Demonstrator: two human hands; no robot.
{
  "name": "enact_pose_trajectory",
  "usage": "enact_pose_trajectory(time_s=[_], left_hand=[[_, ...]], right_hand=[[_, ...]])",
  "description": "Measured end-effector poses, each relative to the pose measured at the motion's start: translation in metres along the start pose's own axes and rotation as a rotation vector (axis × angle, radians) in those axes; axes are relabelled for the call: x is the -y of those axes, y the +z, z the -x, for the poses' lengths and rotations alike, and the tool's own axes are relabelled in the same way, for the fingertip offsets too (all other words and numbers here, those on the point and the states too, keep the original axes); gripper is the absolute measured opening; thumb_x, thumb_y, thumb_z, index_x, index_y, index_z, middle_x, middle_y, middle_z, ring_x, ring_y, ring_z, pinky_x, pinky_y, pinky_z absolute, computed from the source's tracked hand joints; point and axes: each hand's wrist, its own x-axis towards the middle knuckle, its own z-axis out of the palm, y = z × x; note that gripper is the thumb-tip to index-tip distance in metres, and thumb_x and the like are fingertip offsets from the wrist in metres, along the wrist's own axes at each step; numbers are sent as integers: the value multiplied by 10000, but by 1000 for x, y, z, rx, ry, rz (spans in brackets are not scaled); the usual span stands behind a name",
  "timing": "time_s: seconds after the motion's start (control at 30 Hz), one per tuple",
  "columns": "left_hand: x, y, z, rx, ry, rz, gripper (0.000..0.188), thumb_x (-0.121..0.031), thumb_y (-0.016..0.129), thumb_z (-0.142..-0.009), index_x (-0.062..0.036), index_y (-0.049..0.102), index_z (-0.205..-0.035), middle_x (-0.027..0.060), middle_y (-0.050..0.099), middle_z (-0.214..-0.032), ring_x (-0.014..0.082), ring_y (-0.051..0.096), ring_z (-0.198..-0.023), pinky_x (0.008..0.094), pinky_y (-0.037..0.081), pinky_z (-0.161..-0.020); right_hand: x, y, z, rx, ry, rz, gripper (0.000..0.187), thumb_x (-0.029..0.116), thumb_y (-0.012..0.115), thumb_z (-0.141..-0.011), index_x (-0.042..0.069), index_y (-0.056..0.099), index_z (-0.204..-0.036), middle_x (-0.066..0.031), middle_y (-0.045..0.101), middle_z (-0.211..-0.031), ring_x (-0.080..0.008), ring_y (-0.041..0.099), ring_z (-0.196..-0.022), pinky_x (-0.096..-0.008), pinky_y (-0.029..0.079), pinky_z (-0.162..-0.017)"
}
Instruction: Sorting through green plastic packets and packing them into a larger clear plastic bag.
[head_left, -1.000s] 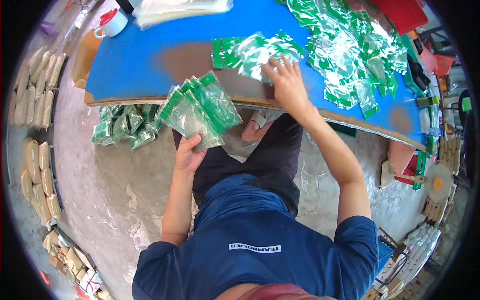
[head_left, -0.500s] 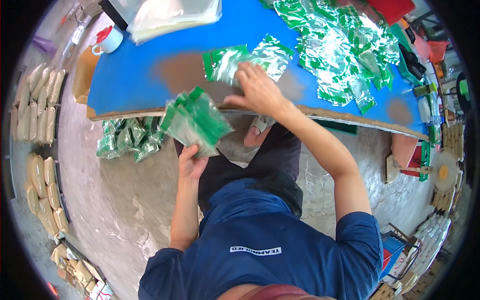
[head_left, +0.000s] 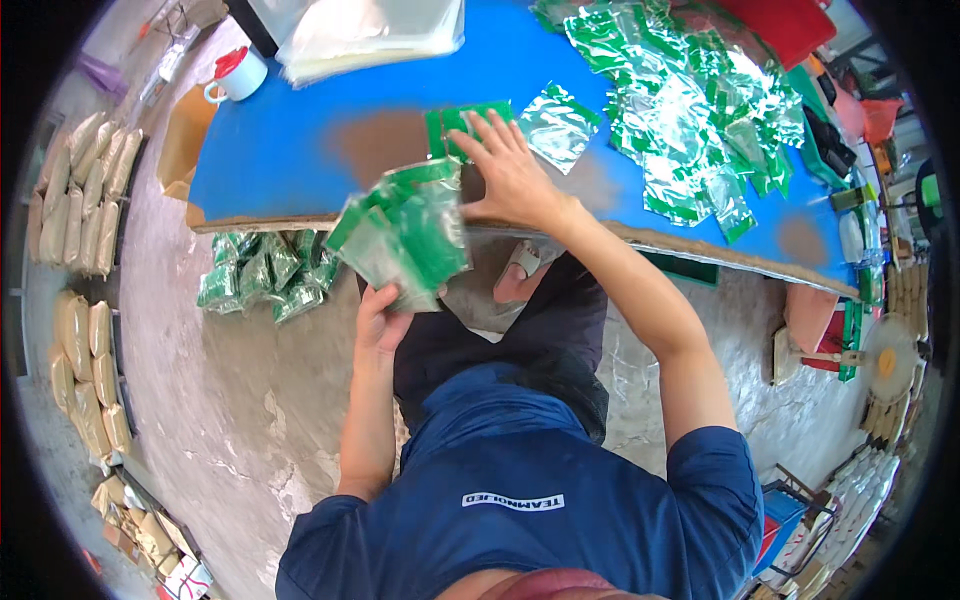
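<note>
My left hand (head_left: 384,318) grips a fanned bunch of clear plastic bags with green ends (head_left: 408,235) by its lower edge, just in front of the blue table (head_left: 290,160). My right hand (head_left: 515,178) has its fingers spread, with the fingertips over a single green-edged bag (head_left: 440,128) on the table. That bag is partly hidden beneath the hand. Just right of it lies another clear bag with a green edge (head_left: 560,127). A large loose heap of the same shiny bags (head_left: 680,120) spreads over the right side of the table.
Clear plastic sheets (head_left: 370,35) and a white mug with a red top (head_left: 238,74) stand at the back left. Bundled green packets (head_left: 265,272) lie on the floor under the table's left edge. Filled tan sacks (head_left: 85,195) are stacked far left. A fan (head_left: 887,360) stands right.
The bag under my right hand has come nearer the held bunch, whose top has swung right. My right hand's fingers have spread and lifted slightly. The whole view has shifted a little.
</note>
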Motion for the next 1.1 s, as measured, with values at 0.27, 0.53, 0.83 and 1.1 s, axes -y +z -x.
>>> enact_pose_trajectory(time_s=[0.27,0.53,0.83,1.1], left_hand=[[-9,-2,18,222,21,176,798,-182,788,-786,-14,418,-1473,196,494,-1471,431,428,-1396,665,242,-1185],[23,13,-17,39,-54,31,715,-123,769,-841,0,416,-1451,154,543,-1414,358,539,-1300,576,432,-1103],[28,23,-21,80,-93,-28,615,-54,673,-881,32,410,-1431,164,587,-1330,330,609,-1205,537,522,-1015],[34,14,-26,95,-87,-18,697,-83,716,-846,57,377,-1438,226,534,-1369,417,561,-1243,579,496,-1046]], right_hand=[[51,5,54,-160,372,-633,252,102,662,-943,6,664,-1176,-156,716,-1078,-259,698,-960,-349,543,-820],[-8,-14,32,-379,252,268,403,336,576,-992,-3,640,-1200,-231,641,-1238,-388,594,-1175,-477,463,-1005],[1,-59,63,41,314,-376,408,361,564,-987,15,651,-1184,-221,653,-1221,-408,616,-1132,-451,479,-1003],[-150,-52,73,-164,828,477,674,559,479,-977,13,531,-1369,-295,440,-1468,-493,371,-1390,-694,240,-1114]])
